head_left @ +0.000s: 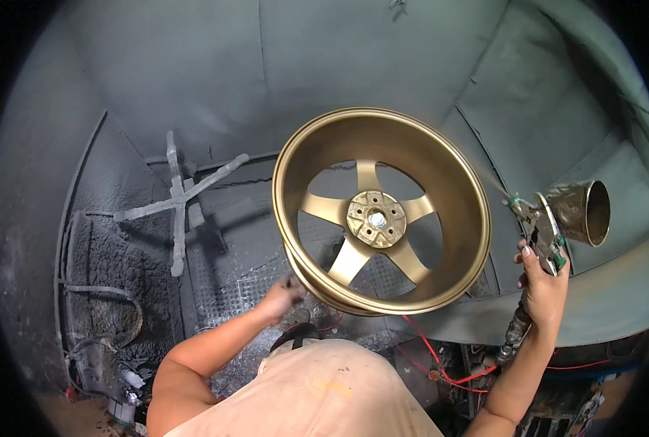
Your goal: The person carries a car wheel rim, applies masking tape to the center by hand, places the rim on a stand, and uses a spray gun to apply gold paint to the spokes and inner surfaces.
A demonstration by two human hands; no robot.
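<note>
A gold five-spoke car wheel (377, 218) stands in front of me, its barrel open toward me and its hub showing several bolt holes and a pale round piece in the centre. In my right hand (543, 284) is a spray gun (539, 226), gripped by its handle, with a gold-stained metal cup (575, 211) on its side. A faint mist leaves its green-ringed nozzle toward the wheel's right rim. My left hand (282, 298) is at the wheel's lower left edge; its dark, blurred fingers hide whether they grip or only touch the rim.
Grey paint-coated walls (193, 65) surround the wheel. At left stands a grey cross-shaped stand (179, 193) beside a rough, crusted dark surface (113, 255). A red hose (441, 360) runs below the wheel, and cluttered equipment (557, 400) lies at the lower right.
</note>
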